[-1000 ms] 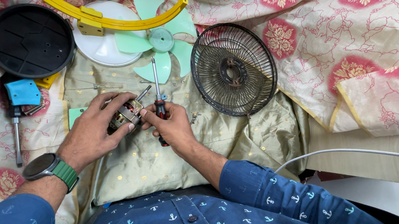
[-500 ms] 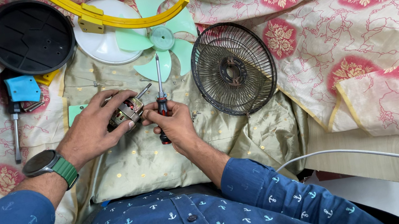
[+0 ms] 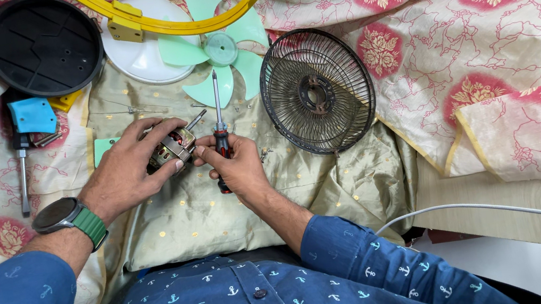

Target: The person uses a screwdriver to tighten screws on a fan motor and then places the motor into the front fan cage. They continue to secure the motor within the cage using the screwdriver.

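My left hand (image 3: 129,167) grips a small fan motor (image 3: 171,147), whose metal shaft points up and to the right. My right hand (image 3: 234,164) touches the motor's right end with its fingertips while holding a red-and-black screwdriver (image 3: 219,127), blade pointing away from me. A watch with a green strap (image 3: 69,217) is on my left wrist. Both hands rest over a pale green cloth (image 3: 222,211) with gold dots.
A black wire fan guard (image 3: 317,91) lies right of the hands. Beyond them are a mint green fan blade (image 3: 219,49), a white round part (image 3: 140,53), a yellow curved bracket (image 3: 168,21) and a black round base (image 3: 42,45). A blue part (image 3: 33,115) and another screwdriver (image 3: 22,179) lie left.
The hands and motor have stayed in much the same place. The screwdriver in my right hand has shifted slightly, its blade standing more upright.
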